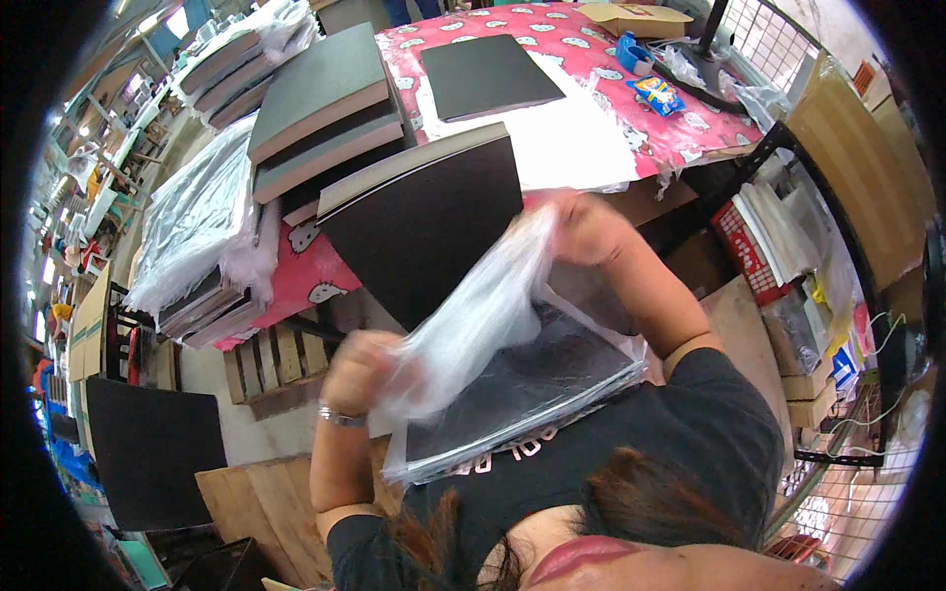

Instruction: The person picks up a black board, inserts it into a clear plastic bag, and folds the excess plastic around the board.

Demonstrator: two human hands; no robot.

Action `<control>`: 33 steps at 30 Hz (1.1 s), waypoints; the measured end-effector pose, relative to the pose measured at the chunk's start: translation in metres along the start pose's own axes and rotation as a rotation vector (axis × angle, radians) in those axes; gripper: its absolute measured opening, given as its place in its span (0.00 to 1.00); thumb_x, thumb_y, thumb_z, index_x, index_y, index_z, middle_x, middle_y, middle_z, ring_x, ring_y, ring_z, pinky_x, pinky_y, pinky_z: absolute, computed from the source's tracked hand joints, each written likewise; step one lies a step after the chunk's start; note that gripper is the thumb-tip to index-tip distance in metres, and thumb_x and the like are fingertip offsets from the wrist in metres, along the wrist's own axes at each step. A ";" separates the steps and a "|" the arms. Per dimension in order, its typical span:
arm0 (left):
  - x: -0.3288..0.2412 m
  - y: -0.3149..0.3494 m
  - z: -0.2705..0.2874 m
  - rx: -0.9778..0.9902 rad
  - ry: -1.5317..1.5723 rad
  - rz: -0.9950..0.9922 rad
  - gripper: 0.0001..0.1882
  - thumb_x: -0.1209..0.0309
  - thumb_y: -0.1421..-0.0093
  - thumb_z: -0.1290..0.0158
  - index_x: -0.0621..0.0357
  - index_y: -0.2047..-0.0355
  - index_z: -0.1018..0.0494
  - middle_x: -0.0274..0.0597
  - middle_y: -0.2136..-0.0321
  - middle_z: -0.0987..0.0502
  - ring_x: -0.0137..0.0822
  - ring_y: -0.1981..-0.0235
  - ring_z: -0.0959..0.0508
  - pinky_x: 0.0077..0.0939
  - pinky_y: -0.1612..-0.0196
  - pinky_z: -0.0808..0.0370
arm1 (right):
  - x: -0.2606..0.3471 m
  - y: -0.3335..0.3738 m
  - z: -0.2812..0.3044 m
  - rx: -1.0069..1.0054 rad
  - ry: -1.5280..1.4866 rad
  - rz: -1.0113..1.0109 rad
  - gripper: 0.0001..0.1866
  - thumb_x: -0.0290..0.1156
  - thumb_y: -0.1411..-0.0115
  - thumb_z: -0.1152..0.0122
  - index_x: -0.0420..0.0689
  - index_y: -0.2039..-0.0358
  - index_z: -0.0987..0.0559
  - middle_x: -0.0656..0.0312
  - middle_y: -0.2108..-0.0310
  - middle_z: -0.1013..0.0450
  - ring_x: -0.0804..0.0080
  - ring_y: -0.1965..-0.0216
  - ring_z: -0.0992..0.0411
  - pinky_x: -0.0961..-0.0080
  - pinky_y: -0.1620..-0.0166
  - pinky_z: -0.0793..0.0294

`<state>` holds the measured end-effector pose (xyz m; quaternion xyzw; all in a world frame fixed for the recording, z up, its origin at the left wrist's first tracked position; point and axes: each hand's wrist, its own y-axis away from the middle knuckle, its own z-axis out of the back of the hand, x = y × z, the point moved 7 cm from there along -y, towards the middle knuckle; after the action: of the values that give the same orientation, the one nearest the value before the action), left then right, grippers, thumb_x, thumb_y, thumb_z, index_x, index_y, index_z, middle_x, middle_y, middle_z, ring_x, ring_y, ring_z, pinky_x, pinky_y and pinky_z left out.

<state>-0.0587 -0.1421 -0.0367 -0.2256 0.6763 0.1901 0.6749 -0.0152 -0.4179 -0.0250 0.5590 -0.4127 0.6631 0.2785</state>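
A clear plastic bag point(483, 315) is stretched slantwise between my two hands, blurred by motion. My left hand point(360, 374), with a metal watch band at the wrist, is closed on its lower left end. My right hand point(588, 229) grips the upper right end, fingers partly smeared. Just beneath the bag, against my body, lies a stack of flat black sheets in clear plastic point(532, 379). Beyond my hands, a black board or cover point(414, 217) slopes down from the table's edge, next to a block of stacked sheets.
On the pink patterned tablecloth point(611, 64) stand a thick stack of black sheets point(320, 84), plastic-wrapped piles point(197, 202) and a black panel point(488, 77) on white sheeting. A blue tape dispenser point(633, 54) sits far right. A red basket point(744, 251) stands below, right.
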 end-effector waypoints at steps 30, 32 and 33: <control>0.007 0.021 0.097 -0.596 0.482 -0.264 0.24 0.65 0.51 0.52 0.67 0.55 0.30 0.50 0.60 0.25 0.41 0.59 0.24 0.35 0.56 0.26 | 0.034 -0.013 0.010 -0.126 -0.424 -0.006 0.23 0.33 0.49 0.36 0.42 0.53 0.29 0.66 0.66 0.29 0.80 0.65 0.30 0.84 0.60 0.31; -0.005 0.003 0.108 -1.025 0.297 -0.105 0.18 0.73 0.52 0.50 0.62 0.58 0.30 0.38 0.67 0.29 0.34 0.67 0.27 0.28 0.58 0.28 | 0.044 -0.028 0.033 -0.272 -0.146 0.077 0.23 0.24 0.52 0.41 0.43 0.53 0.28 0.67 0.69 0.30 0.80 0.69 0.32 0.83 0.63 0.31; 0.009 -0.008 0.143 -0.947 0.013 -0.095 0.17 0.77 0.49 0.53 0.62 0.56 0.31 0.39 0.67 0.29 0.34 0.66 0.27 0.25 0.59 0.30 | 0.041 -0.033 0.044 -0.382 0.149 0.101 0.23 0.21 0.53 0.44 0.43 0.53 0.27 0.67 0.70 0.30 0.79 0.70 0.33 0.81 0.66 0.31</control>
<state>0.0643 -0.0692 -0.0474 -0.5401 0.5086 0.4451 0.5015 0.0259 -0.4429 0.0246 0.4238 -0.5369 0.6253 0.3756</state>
